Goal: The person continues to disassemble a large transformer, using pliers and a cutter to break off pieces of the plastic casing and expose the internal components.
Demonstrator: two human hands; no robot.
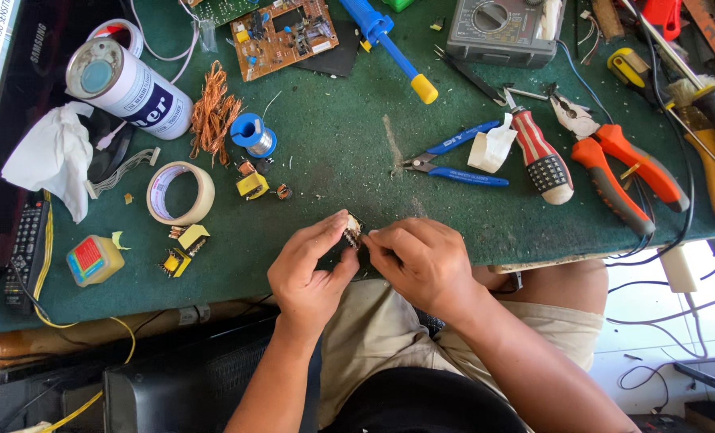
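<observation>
Head view: both hands meet at the near edge of the green table [333, 136], over the person's lap. Left hand [309, 269] and right hand [421, 261] pinch one small component [352, 232] between them; it looks like a small wound part, pale on top, dark below, mostly hidden by fingertips. Left fingers curled tight around its left side, thumb on top; right fingers closed on its right side. Both sets closed on the part, no gap visible. Left of the hands: two small yellow transformers [182, 248] lying loose, a roll of masking tape [181, 192] flat on the table, a yellow-taped core [252, 186] just beyond it. Farther left: bundle of copper wire [211, 112], blue solder spool [253, 135], white cylindrical can [129, 84] on its side. Far side: brown circuit board [285, 36], grey multimeter [502, 30]. Right of the hands: blue-handled cutters [457, 160], red-and-black screwdriver [540, 156], orange-handled pliers [622, 172]. All of those well apart from the hands.
</observation>
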